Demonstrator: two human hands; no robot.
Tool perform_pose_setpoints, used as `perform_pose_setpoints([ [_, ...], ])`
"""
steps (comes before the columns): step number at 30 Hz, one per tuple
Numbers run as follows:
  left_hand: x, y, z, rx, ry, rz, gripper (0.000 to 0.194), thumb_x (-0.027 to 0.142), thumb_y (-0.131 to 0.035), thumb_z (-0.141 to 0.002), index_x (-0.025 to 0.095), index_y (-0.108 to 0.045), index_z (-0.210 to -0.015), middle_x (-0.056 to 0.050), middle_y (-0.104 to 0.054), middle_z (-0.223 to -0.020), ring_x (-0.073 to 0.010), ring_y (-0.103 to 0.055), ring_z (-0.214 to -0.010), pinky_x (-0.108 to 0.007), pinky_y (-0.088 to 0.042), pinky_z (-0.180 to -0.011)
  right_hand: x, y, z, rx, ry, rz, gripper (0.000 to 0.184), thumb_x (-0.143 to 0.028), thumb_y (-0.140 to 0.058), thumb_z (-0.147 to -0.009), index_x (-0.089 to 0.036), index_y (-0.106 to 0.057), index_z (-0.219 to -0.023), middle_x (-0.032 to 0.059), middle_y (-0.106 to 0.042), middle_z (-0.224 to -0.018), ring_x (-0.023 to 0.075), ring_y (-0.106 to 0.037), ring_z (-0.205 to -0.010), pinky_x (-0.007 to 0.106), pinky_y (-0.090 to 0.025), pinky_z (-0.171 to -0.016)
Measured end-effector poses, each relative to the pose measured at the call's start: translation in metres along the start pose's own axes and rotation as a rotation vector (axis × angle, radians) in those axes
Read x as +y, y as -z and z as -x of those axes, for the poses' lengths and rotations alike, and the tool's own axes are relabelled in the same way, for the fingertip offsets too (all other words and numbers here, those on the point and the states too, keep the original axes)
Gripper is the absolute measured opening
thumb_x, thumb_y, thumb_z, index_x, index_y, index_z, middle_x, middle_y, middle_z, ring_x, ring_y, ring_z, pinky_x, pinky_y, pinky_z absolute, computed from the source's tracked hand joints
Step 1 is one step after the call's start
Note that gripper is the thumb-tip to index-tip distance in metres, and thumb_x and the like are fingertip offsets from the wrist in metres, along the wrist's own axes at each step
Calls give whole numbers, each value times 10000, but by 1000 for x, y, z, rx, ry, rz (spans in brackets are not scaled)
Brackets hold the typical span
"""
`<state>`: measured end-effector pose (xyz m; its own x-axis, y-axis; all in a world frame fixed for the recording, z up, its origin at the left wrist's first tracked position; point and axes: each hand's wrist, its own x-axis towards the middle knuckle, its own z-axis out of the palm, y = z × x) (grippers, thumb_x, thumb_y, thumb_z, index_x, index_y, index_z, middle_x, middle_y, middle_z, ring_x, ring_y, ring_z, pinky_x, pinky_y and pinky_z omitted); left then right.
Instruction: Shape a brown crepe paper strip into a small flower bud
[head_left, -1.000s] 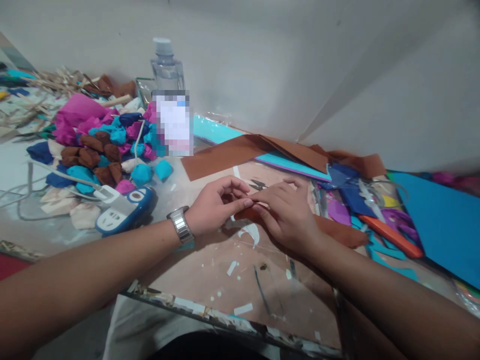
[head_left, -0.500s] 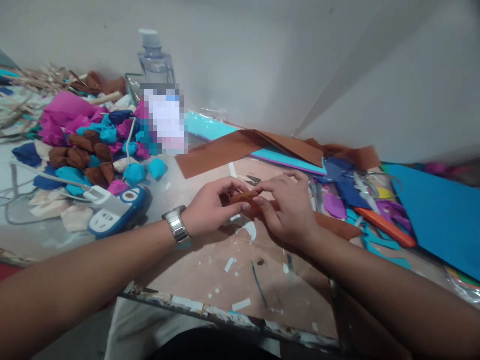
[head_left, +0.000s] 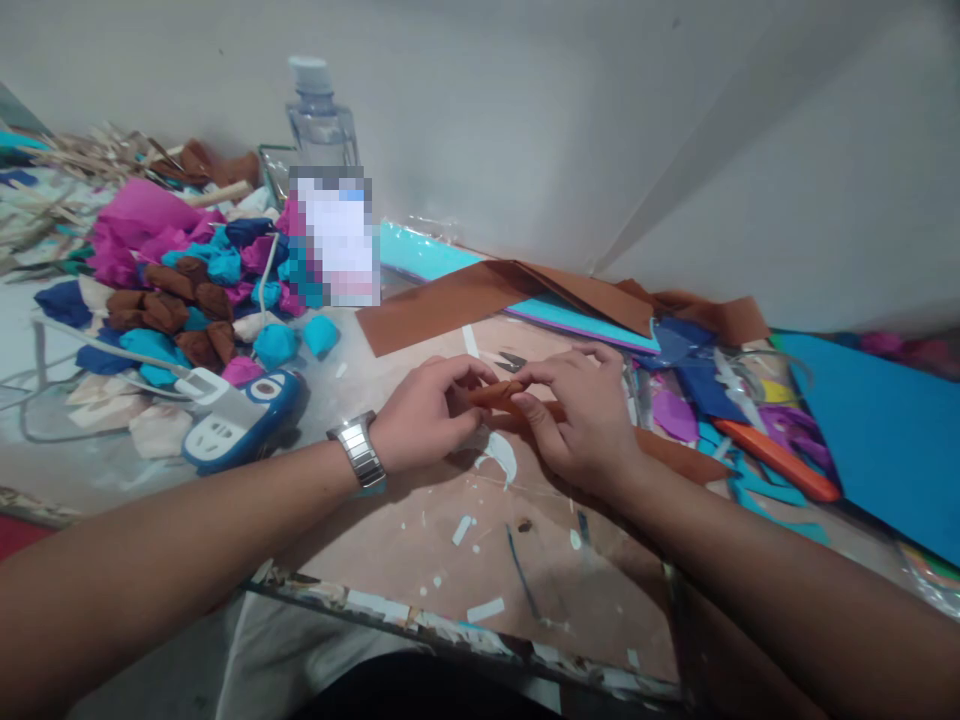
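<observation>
Between my two hands is a piece of brown crepe paper (head_left: pixel 495 395), bunched and twisted at its right part. My left hand (head_left: pixel 427 410), with a metal watch (head_left: pixel 358 450) on the wrist, grips its left end between thumb and fingers. The thumb and index finger of my right hand (head_left: pixel 589 420) pinch it on the other side. A longer brown strip (head_left: pixel 682 455) lies beneath my right hand and reaches out to the right. Just beyond my fingers, small scissors (head_left: pixel 512 360) lie on the table, their handles hidden.
Crumpled paper pieces in brown, blue and pink (head_left: pixel 165 310) heap up at left, beside a blue power strip (head_left: pixel 244 420) with cables. A clear bottle (head_left: pixel 322 130) stands behind. A folded brown strip (head_left: pixel 442 295), an orange cutter (head_left: pixel 780 460) and blue sheets (head_left: pixel 877 430) lie beyond and right.
My left thumb has drawn back leftward along the brown paper, showing more of it. My right hand keeps its pinch. The whole view has shifted slightly.
</observation>
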<state>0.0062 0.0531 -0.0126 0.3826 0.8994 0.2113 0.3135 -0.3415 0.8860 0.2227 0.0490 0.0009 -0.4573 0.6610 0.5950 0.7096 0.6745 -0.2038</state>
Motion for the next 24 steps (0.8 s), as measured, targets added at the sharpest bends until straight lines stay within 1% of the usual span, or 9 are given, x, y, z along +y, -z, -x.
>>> perform_pose_setpoints([
  [2,0,0,1,55,-75,11,526,47,-636,-704,213,-644,-1203,-79,-681,-1202,-220,-657,-1036,-360,-546,-894,0,0,0,-34,4,16,130,-318,-552,-1022,-231,-645,-1047,16,-770,-990,221,-661,-941,454,-291,-1045],
  [3,1,1,1,68,-106,26,566,39,-627,-699,219,-625,-1236,-82,-664,-1237,-234,-642,-1101,-385,-534,-956,0,0,1,-60,3,24,123,-318,-561,-1021,-233,-647,-1044,15,-771,-996,222,-659,-948,458,-283,-1050],
  [5,3,1,2,67,-144,66,542,57,-627,-744,225,-603,-1258,-83,-653,-1225,-241,-627,-1153,-411,-513,-1020,-1,0,1,-104,4,33,121,-330,-580,-1019,-237,-657,-1029,12,-773,-995,219,-654,-952,463,-269,-1059],
  [8,5,-1,3,74,-134,122,398,135,-653,-852,212,-604,-1239,-92,-660,-1178,-219,-645,-1110,-390,-537,-996,-2,1,0,-113,21,26,130,-345,-589,-1018,-245,-672,-1027,4,-774,-978,206,-647,-937,461,-258,-1069],
  [11,4,-2,2,55,-92,165,330,212,-676,-905,194,-609,-1227,-105,-677,-1178,-197,-668,-1058,-344,-567,-933,-3,2,-1,-96,46,14,139,-344,-579,-1025,-247,-677,-1041,1,-774,-972,201,-647,-935,458,-262,-1067],
  [14,3,-2,1,32,-75,209,324,256,-694,-918,184,-611,-1222,-108,-696,-1170,-187,-687,-1023,-312,-578,-879,-3,2,-1,-96,59,6,143,-343,-573,-1030,-249,-680,-1052,0,-774,-973,199,-650,-939,457,-269,-1067],
  [18,3,-1,1,16,-59,245,313,298,-712,-919,163,-626,-1188,-111,-716,-1145,-184,-700,-995,-305,-575,-866,-3,3,-1,-87,85,-6,146,-331,-566,-1034,-254,-681,-1080,-2,-776,-983,194,-654,-948,451,-282,-1061],
  [24,4,-2,1,-25,-3,306,274,356,-722,-920,163,-656,-1104,-108,-719,-1154,-182,-706,-982,-292,-577,-842,-6,4,-1,-73,78,-2,132,-353,-600,-1014,-252,-685,-1021,-3,-775,-935,192,-659,-916,450,-286,-1065],
])
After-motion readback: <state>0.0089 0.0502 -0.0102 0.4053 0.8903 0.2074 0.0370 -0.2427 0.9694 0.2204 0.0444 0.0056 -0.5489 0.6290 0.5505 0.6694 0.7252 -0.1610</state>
